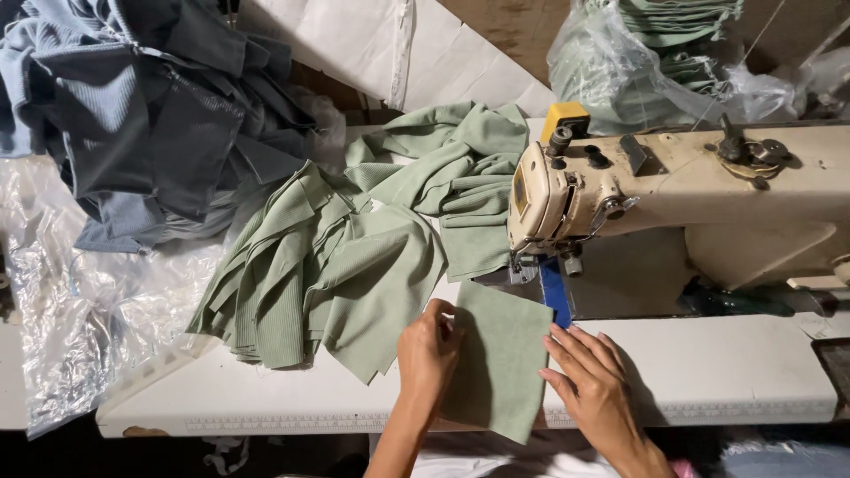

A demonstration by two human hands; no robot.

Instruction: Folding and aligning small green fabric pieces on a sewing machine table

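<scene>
A small green fabric piece (502, 354) lies flat on the white sewing table (726, 367), its far edge under the needle area of the cream sewing machine (673, 190). My left hand (429, 350) presses on the piece's left edge, fingers curled over it. On the piece's right edge rests my right hand (591, 382), fingers spread flat, beside a blue strip (555, 292) at the machine's foot.
A pile of green fabric pieces (354, 257) lies left of the machine. Dark blue-grey garments (150, 115) are heaped at far left over clear plastic sheeting (80, 310). A plastic bag of green pieces (664, 53) sits behind the machine.
</scene>
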